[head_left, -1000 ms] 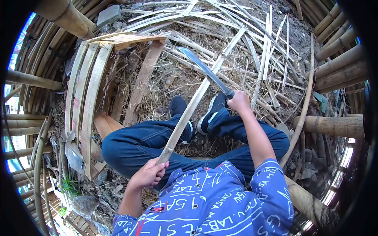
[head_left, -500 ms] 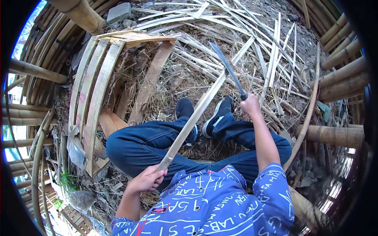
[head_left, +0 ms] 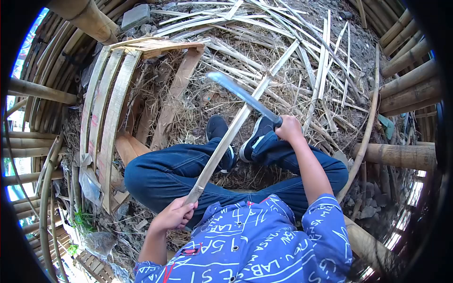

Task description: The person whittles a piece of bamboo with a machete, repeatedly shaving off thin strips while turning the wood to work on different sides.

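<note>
My left hand (head_left: 174,214) grips the near end of a long bamboo strip (head_left: 225,145), which slants up and away to the right past my shoes. In my right hand (head_left: 289,129) is the dark handle of a machete (head_left: 257,104). Its long blade lies across the strip around the middle of its length and points to the upper left, the tip blurred. Fingers of both hands are closed round what they hold. The strip's far end reaches over a scatter of cut bamboo strips (head_left: 325,56) on the ground.
A slatted wooden crate (head_left: 113,108) lies to my left among shavings. Bamboo poles (head_left: 396,155) wall in both sides. A grey block (head_left: 136,17) sits at the upper left, and a plastic bag (head_left: 89,185) hangs by the crate. My crossed legs (head_left: 165,174) are under the strip.
The machete has swept down the strip toward me, its blade turning to lie more across it. My right hand moved slightly left and nearer; my left hand stays almost in place.
</note>
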